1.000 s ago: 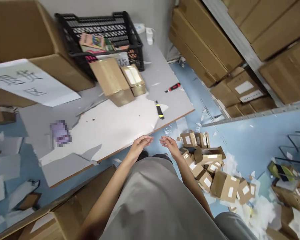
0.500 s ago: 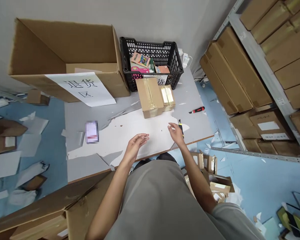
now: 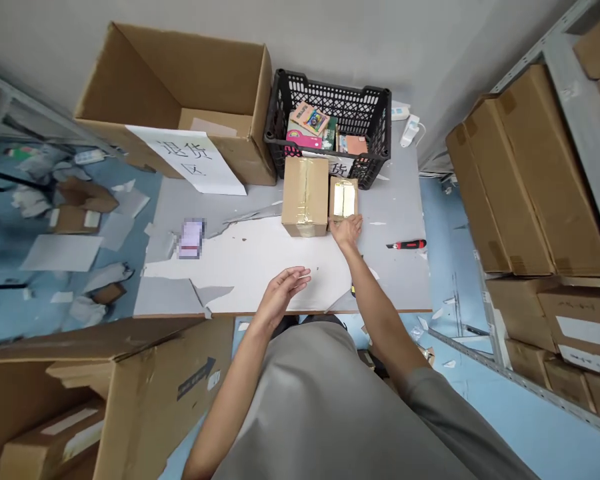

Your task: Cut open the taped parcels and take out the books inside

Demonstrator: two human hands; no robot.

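My right hand (image 3: 347, 231) is at the near end of a small taped cardboard box (image 3: 345, 193) with a pale label on top, thumb and fingers spanning its width. Left of that box a larger taped cardboard box (image 3: 305, 193) stands close beside it, in front of the black crate. Over the white patch of the table (image 3: 250, 260) hovers my left hand (image 3: 284, 288), fingers loosely extended and holding nothing. A yellow-and-black utility knife (image 3: 353, 291) is mostly hidden by my right forearm. To the right lies a red-and-black utility knife (image 3: 407, 245).
A black plastic crate (image 3: 330, 150) with several small boxes stands at the back. Beside it is a large open carton (image 3: 265, 100) bearing a paper sign (image 3: 190, 160). A blurred phone-like object (image 3: 191, 239) lies on the left. Shelved cartons (image 3: 555, 167) line the right side.
My right hand has moved forward from beside the yellow knife to the small box. My left hand stays in front of me, empty. The camera view has shifted.
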